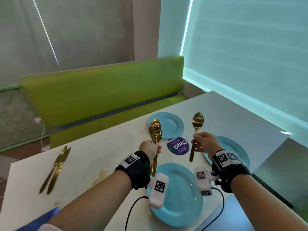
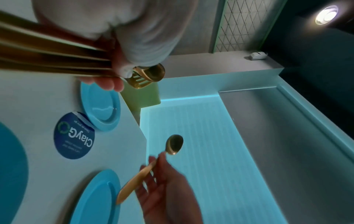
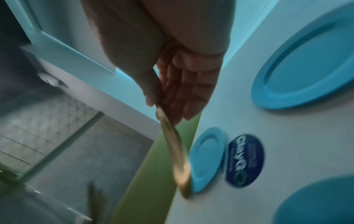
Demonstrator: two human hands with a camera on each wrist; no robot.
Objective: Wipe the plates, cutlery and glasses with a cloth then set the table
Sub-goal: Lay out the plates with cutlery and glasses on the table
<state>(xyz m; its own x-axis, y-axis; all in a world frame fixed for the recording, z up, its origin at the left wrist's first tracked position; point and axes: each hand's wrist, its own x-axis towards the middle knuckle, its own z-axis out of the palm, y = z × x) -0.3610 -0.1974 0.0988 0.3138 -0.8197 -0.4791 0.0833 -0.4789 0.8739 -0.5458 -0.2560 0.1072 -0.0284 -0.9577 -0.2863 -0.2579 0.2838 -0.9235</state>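
Left hand (image 1: 150,148) grips a bundle of gold metal forks and spoons (image 1: 155,129); right hand (image 1: 205,143) pinches one gold metal spoon (image 1: 196,129) upright above the white table (image 1: 100,157).

White table (image 1: 106,157): three blue plates, near (image 1: 180,194), right (image 1: 233,145), far (image 1: 173,124), around a round purple sticker (image 1: 178,146); two gold knives (image 1: 55,169) lie side by side at left. Left hand (image 1: 150,147) grips a bundle of gold forks and spoons (image 1: 155,130) upright; right hand (image 1: 205,142) pinches a single gold spoon (image 1: 197,121), bowl up. Green bench (image 1: 103,95) behind.
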